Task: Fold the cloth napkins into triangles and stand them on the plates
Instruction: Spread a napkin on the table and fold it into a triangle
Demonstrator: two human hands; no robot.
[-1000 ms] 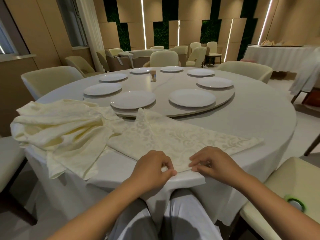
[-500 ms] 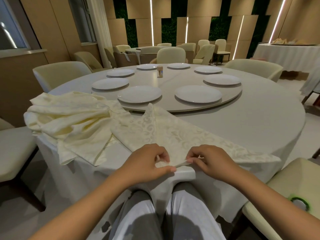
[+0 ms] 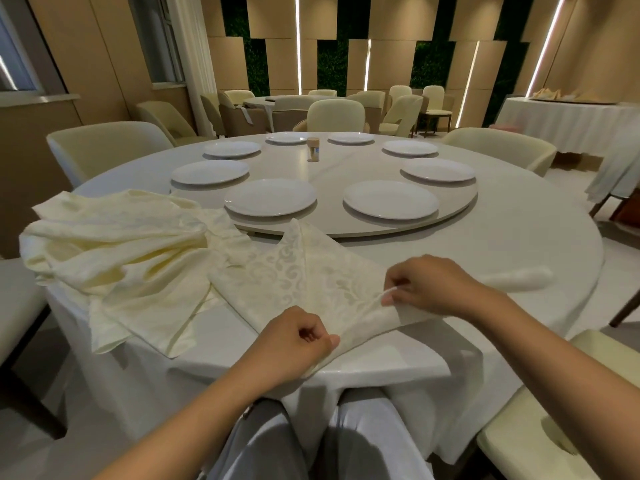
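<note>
At the table's near edge, the left hand (image 3: 294, 344) pinched the napkin (image 3: 294, 275)'s near corner; the right hand (image 3: 433, 285), slightly farther right, pinched its lifted edge. The napkin's long axis ran away toward the nearest plate (image 3: 270, 199).

Both forearms are bare, no sleeves in view; the left hand (image 3: 294, 344) and right hand (image 3: 431, 285) wear nothing; light grey trousers (image 3: 277, 441) cover the legs.

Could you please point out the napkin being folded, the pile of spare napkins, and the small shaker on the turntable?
Napkin being folded (image 3: 294, 275), head view: patterned middle.
Pile of spare napkins (image 3: 114, 244), head view: crumpled top.
Shaker (image 3: 313, 149), head view: its body.
</note>
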